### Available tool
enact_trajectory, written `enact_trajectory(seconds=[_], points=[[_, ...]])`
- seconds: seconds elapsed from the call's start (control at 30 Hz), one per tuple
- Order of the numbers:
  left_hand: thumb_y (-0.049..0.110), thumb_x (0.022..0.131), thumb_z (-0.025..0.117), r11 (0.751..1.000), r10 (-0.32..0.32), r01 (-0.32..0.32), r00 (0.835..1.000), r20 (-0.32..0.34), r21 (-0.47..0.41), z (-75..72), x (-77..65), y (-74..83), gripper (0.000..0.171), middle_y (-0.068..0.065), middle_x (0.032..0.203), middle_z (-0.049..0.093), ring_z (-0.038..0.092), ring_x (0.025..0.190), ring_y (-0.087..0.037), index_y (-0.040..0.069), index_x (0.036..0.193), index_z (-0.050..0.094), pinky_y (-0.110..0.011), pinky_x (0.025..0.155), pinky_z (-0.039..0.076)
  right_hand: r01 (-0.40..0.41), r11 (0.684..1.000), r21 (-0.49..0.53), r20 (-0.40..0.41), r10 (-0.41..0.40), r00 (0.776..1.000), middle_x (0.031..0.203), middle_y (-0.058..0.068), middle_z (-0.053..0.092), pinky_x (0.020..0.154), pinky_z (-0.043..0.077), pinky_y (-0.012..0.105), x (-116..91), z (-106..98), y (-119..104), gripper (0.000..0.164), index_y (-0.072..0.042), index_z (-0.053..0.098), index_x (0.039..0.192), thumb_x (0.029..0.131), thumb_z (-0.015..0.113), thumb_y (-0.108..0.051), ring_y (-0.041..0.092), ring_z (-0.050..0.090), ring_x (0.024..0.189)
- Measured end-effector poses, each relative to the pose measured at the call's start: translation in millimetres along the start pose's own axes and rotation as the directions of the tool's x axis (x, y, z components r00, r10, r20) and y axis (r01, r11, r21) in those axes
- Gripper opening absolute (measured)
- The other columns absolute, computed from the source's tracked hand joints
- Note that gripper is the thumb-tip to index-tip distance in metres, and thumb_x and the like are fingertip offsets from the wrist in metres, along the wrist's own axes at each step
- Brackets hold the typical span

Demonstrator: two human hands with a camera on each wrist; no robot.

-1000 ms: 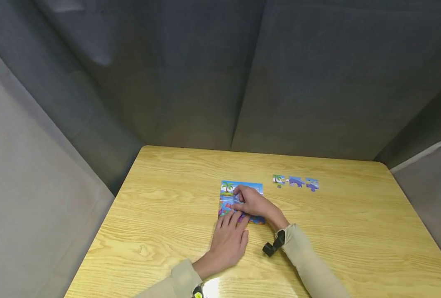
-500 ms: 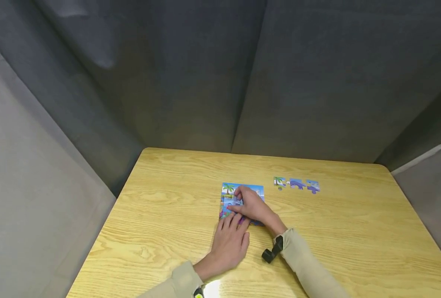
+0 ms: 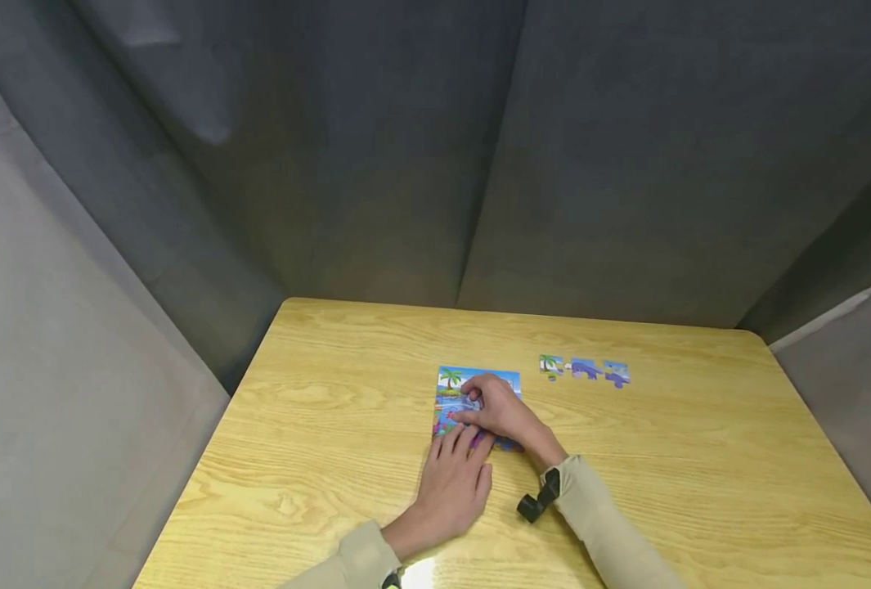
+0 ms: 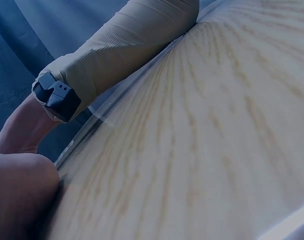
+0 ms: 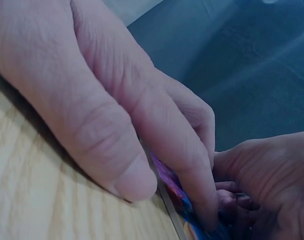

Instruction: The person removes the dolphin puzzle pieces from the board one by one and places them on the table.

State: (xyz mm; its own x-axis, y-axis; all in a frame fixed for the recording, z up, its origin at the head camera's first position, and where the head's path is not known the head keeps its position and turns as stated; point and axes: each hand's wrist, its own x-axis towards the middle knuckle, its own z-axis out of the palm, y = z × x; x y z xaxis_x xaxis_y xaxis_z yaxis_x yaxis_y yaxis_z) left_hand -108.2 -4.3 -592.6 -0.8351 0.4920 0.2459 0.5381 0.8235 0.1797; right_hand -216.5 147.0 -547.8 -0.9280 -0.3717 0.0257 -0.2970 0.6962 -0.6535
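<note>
A small jigsaw puzzle (image 3: 451, 379) with a seaside picture lies mid-table in the head view, partly covered by both hands. My left hand (image 3: 453, 483) rests with straight fingers on its near edge. Over the middle of the picture, my right hand (image 3: 505, 409) pinches a bluish puzzle piece (image 3: 469, 404) between curled fingers and thumb, low against the puzzle; the fingers hide most of the piece. In the right wrist view the left hand (image 5: 92, 100) fills the left side, and the right hand (image 5: 272, 185) is bent at the right. The left wrist view shows little of the puzzle.
Three loose pieces lie in a row right of the puzzle: a palm tree piece (image 3: 550, 366), a purple dolphin piece (image 3: 585, 369) and another blue-purple piece (image 3: 616, 374). The wooden table (image 3: 317, 425) ends at a dark curtain (image 3: 376, 164).
The right fingers shift slightly over the puzzle; a piece edge that showed beside them half a second ago now blends into the picture. The left hand stays on the near edge.
</note>
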Motion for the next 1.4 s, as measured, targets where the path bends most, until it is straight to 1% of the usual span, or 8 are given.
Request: enact_trajectory(seconds=[0.17,0.37,0.5,0.63,0.8,1.03,1.27,1.4], points=[[0.034,0.111,0.037,1.000,-0.010,0.010,1.000,-0.005,-0.018,1.8,-0.9,0.4,0.049,-0.005,0.158,0.044,0.036,0.148,-0.032,0.023,0.158,0.047,-0.052,0.118,0.033,0.040,0.999,0.003,0.003,-0.040,0.999,0.099,0.005,0.067,0.076,0.052,0.035,-0.1,1.5,2.0,0.047,-0.001,0.072,0.118,0.084,0.090,-0.027,0.017,0.059,0.086],[0.034,0.110,0.037,1.000,-0.008,0.008,1.000,-0.006,-0.016,2.4,-2.3,1.4,0.049,-0.005,0.157,0.044,0.036,0.148,-0.032,0.023,0.157,0.048,-0.052,0.117,0.034,0.067,0.998,0.021,0.009,-0.067,0.998,0.095,0.004,0.064,0.072,0.049,0.031,-0.2,3.1,4.2,0.043,-0.004,0.071,0.115,0.085,0.090,-0.027,0.016,0.056,0.081],[0.034,0.110,0.038,1.000,-0.005,0.005,1.000,-0.017,-0.012,1.3,-2.0,1.8,0.049,-0.005,0.157,0.045,0.037,0.147,-0.032,0.023,0.156,0.049,-0.052,0.116,0.035,0.081,0.996,0.039,0.013,-0.082,0.997,0.096,0.006,0.065,0.071,0.049,0.031,-0.2,2.4,4.4,0.041,-0.003,0.069,0.116,0.086,0.088,-0.024,0.016,0.056,0.080],[0.033,0.110,0.038,1.000,-0.003,0.003,1.000,-0.027,-0.006,1.1,-0.7,2.2,0.049,-0.005,0.156,0.045,0.037,0.147,-0.032,0.023,0.157,0.049,-0.052,0.116,0.035,0.091,0.994,0.063,0.008,-0.091,0.996,0.097,0.009,0.065,0.068,0.048,0.029,-0.7,0.9,3.8,0.041,-0.002,0.068,0.117,0.087,0.087,-0.022,0.014,0.053,0.075],[0.035,0.110,0.038,1.000,0.001,-0.001,1.000,-0.017,0.000,1.0,-1.0,1.3,0.050,-0.005,0.157,0.044,0.037,0.147,-0.032,0.024,0.158,0.046,-0.052,0.117,0.034,0.073,0.994,0.079,0.004,-0.074,0.997,0.096,0.009,0.066,0.067,0.048,0.028,-1.7,0.2,1.7,0.042,-0.002,0.069,0.117,0.086,0.088,-0.024,0.013,0.053,0.073],[0.034,0.110,0.037,1.000,0.001,-0.001,1.000,-0.025,-0.003,1.4,0.8,0.8,0.049,-0.005,0.157,0.044,0.037,0.147,-0.032,0.024,0.158,0.047,-0.052,0.116,0.035,0.040,0.996,0.085,-0.026,-0.038,0.999,0.093,0.001,0.064,0.068,0.049,0.030,-0.8,1.0,1.7,0.042,-0.003,0.071,0.117,0.086,0.088,-0.025,0.013,0.054,0.072],[0.035,0.110,0.037,1.000,-0.004,0.004,1.000,-0.003,-0.004,2.3,-0.4,0.0,0.049,-0.005,0.157,0.044,0.037,0.147,-0.032,0.025,0.158,0.046,-0.052,0.117,0.035,-0.002,0.996,0.085,-0.020,0.004,1.000,0.091,0.000,0.066,0.066,0.050,0.029,-1.0,3.2,1.4,0.044,-0.005,0.072,0.117,0.084,0.089,-0.028,0.011,0.055,0.070],[0.034,0.110,0.036,1.000,0.001,-0.001,1.000,-0.010,-0.001,2.8,-0.4,-0.5,0.050,-0.005,0.156,0.044,0.037,0.147,-0.031,0.025,0.158,0.046,-0.051,0.116,0.035,-0.012,0.997,0.075,-0.041,0.015,0.999,0.089,-0.002,0.067,0.065,0.050,0.029,-0.7,4.7,2.9,0.044,-0.004,0.074,0.116,0.083,0.090,-0.029,0.009,0.056,0.067]])
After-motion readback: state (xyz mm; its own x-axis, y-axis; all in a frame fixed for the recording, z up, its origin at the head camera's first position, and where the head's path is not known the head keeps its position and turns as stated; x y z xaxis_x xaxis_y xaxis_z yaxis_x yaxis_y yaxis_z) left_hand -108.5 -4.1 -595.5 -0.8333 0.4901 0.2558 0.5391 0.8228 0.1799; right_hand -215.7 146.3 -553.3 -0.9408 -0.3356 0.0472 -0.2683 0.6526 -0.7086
